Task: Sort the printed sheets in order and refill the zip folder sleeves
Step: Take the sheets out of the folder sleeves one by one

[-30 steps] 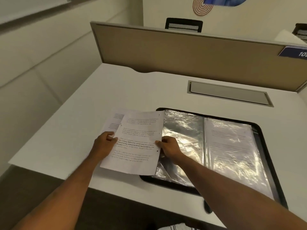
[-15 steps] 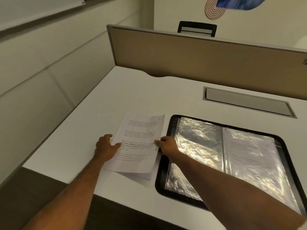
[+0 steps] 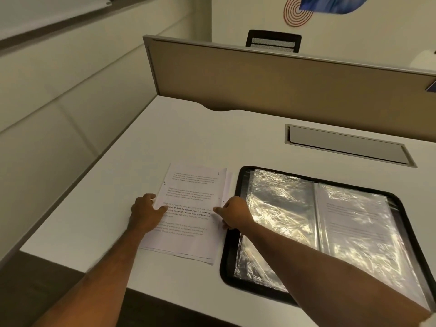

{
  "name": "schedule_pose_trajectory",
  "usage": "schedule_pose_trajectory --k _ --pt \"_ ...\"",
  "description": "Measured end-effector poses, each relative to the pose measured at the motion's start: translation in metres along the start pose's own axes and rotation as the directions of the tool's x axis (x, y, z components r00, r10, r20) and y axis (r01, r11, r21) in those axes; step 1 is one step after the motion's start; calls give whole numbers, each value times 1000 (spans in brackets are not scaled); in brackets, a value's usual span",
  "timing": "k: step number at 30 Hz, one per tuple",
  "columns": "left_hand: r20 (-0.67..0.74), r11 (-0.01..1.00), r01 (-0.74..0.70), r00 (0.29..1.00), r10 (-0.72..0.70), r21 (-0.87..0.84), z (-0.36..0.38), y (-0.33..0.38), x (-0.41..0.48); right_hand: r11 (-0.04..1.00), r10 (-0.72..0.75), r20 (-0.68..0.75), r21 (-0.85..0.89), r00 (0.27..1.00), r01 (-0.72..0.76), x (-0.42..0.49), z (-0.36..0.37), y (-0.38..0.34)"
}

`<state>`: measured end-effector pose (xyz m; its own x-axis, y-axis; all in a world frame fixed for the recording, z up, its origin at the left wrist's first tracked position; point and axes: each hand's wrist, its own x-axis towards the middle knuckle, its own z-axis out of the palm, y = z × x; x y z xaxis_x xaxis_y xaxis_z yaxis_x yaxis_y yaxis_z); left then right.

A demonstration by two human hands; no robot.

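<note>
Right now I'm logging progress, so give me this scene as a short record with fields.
sheets: stacked flat on desk, left of folder
top page: printed text, face up
left hand: holds the stack's left edge, thumb on top
right hand: holds the stack's right edge, thumb on top
folder: open, flat, black rim
left sleeve: crinkled, looks empty
right sleeve: holds a printed page
</note>
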<state>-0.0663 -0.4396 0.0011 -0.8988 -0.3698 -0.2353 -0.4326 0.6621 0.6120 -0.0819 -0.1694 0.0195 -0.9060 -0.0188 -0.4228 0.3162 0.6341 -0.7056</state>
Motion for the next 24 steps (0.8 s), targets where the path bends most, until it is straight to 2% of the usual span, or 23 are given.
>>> schedule_pose_trajectory --k 3,7,10,14,17,20,24 --pt "10 1000 -1 1000 1 14 0 0 3 986 -76 -74 -153 994 64 -5 -6 5" --pt "-52 987 -40 997 49 155 6 15 -5 969 -218 -226 -162 949 184 -16 -23 30" --pt "-91 951 -182 973 210 249 18 36 -18 942 -321 -285 -190 903 275 -22 -39 58" --pt "15 893 -376 923 384 249 48 65 -34 919 -378 -313 -244 871 311 -32 -57 90" --pt "63 837 -508 860 507 203 72 85 -50 885 -429 -360 -353 829 304 -45 -69 113" --pt "93 776 -611 791 604 157 96 103 -67 918 -350 -466 -343 813 199 -66 -83 142" --pt "135 704 -703 710 691 98 128 126 -92 975 -69 -636 -205 768 -82 -103 -104 186"
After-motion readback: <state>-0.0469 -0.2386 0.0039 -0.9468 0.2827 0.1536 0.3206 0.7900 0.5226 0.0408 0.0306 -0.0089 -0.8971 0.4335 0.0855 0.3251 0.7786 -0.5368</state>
